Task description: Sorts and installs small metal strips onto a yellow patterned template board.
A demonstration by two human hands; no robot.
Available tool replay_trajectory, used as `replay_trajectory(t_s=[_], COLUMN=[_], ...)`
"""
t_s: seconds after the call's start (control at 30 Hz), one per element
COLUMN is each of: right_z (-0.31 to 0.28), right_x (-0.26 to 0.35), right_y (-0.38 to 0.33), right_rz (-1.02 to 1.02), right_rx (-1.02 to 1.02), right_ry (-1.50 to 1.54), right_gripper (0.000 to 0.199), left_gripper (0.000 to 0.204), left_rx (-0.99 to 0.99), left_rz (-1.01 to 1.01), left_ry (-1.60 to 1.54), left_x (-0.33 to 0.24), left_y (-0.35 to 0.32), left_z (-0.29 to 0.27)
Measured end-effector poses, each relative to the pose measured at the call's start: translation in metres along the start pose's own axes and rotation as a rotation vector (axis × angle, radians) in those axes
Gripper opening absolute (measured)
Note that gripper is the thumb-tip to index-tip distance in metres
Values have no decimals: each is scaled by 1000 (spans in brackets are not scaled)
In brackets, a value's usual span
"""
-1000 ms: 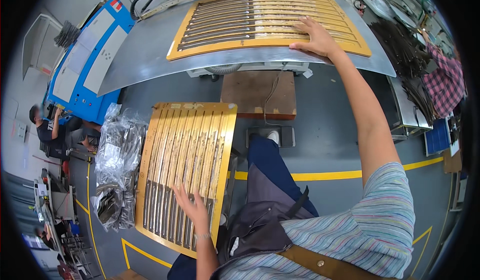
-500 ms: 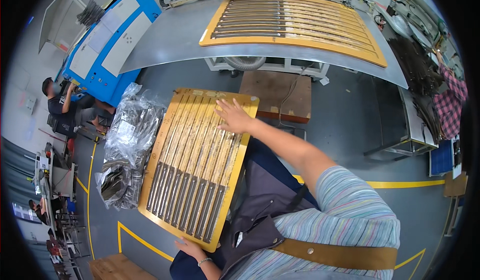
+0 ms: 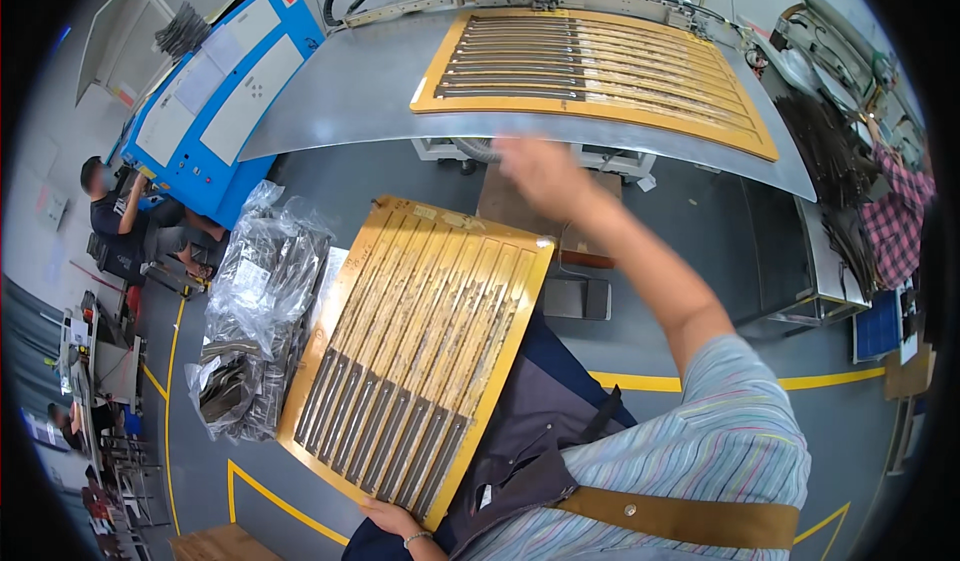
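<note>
A yellow slotted board (image 3: 400,351) lies tilted across my lap. Its long parallel grooves are bare and worn at the far part, and dark grey strips (image 3: 375,426) fill their near part. My left hand (image 3: 392,518) grips the near bottom edge of this board, its fingers partly hidden by it. My right hand (image 3: 545,178) is raised off the board, past its far right corner and near the front edge of the metal table; motion blurs its fingers, and I cannot make out anything in it. Beside the board, on the left, sits a clear plastic bag (image 3: 265,291) of dark pieces.
A similar yellow slotted board (image 3: 590,66) lies on the grey metal machine table (image 3: 340,111). Under the table is a brown box (image 3: 500,196). A blue machine cabinet (image 3: 220,91) stands at the left, with a seated person (image 3: 125,216). Dark material hangs at the right beside another person (image 3: 895,216).
My right hand has lifted off the board and swung up and to the right. The board's far end has shifted slightly right and nearer. My left hand stays at its lower edge.
</note>
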State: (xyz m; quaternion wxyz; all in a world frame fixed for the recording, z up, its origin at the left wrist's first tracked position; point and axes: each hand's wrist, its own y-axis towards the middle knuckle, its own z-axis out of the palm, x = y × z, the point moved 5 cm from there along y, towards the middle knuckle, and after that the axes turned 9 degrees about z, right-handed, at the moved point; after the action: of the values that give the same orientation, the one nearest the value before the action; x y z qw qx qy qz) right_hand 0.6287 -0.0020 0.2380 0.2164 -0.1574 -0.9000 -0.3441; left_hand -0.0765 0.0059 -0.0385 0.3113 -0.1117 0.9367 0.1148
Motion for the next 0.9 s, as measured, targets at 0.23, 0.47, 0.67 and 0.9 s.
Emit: replay_trajectory(t_s=[0.23,0.47,0.67,0.9], right_z=[-74,-54,-84,-90], right_x=[-216,-224,-234,-234], right_y=[163,163,147,173], right_rz=[152,129,96,213], right_rx=[138,219,200,103], right_ry=[-513,-420,-413,-343], right_gripper=[53,55,51,47], left_gripper=[62,64,64,59], left_rx=[-15,-63,-119,-59], left_rz=[-3,-48,-21,-106], left_ry=[21,115,159,232], left_x=[-15,-33,-17,-19], left_y=[8,1,3,2], left_z=[17,11,7,6])
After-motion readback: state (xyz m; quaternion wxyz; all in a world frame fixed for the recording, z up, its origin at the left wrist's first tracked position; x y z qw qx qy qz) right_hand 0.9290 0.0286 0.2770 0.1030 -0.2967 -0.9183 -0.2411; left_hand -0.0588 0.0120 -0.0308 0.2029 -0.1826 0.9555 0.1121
